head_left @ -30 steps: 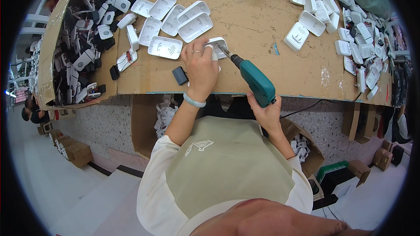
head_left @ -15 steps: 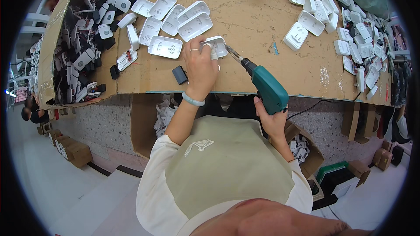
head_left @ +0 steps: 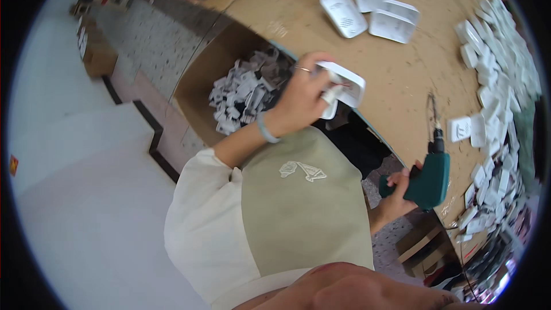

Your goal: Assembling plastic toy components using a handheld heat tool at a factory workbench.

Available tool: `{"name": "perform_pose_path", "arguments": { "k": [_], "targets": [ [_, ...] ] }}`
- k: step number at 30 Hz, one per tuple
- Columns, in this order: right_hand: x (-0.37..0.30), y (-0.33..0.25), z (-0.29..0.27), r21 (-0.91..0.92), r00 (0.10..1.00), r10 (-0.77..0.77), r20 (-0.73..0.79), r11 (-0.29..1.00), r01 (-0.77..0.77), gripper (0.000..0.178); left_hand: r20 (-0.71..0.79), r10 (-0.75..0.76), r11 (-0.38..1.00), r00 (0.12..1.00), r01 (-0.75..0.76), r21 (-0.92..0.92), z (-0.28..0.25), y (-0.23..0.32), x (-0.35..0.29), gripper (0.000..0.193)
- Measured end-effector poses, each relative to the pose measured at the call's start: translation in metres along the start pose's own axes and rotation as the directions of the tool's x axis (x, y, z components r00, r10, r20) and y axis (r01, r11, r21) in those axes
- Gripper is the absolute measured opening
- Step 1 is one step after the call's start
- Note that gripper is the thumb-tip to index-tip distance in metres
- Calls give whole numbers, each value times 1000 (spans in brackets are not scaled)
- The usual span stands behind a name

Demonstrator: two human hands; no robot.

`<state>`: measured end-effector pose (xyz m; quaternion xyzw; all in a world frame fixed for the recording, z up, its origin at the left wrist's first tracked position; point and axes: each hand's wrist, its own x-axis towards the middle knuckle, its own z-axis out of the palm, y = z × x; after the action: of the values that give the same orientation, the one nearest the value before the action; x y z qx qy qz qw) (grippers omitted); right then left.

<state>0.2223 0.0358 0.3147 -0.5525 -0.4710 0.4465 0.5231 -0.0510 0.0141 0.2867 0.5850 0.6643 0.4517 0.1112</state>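
My left hand (head_left: pixel 299 96), with a ring and a pale bracelet, pinches a white oblong plastic shell (head_left: pixel 354 80) near the table's front edge. The shell is tilted, and thin dark red strands show inside it. Another white piece shows just below the fingers; whether it joins the shell I cannot tell. My right hand (head_left: pixel 398 195) grips a green pistol-shaped soldering gun (head_left: pixel 434 179) by its handle. Its thin metal tip points away from me over the table, apart from the shell.
Loose white shells (head_left: pixel 344 14) lie on the cardboard-covered table (head_left: pixel 402 74). A large pile of white parts (head_left: pixel 488 69) runs along the right. Below the front edge, an open carton (head_left: pixel 198 74) holds many small white pieces. Another carton (head_left: pixel 425 247) stands at lower right.
The view has turned, so the table appears slanted. My left hand has lifted the white shell and brought it closer to me. The soldering gun has swung away from it to the right.
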Motion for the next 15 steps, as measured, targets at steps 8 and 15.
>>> {"name": "perform_pose_path", "arguments": {
  "k": [8,15],
  "targets": [
    [13,-13,10,-9,995,-82,60,997,83,34,184,-827,280,531,674,-684,-100,-218,-169,17],
    [8,-17,27,-15,995,-68,79,997,69,30,-288,-957,40,14,996,-85,-53,-368,-378,31]
  ]
}}
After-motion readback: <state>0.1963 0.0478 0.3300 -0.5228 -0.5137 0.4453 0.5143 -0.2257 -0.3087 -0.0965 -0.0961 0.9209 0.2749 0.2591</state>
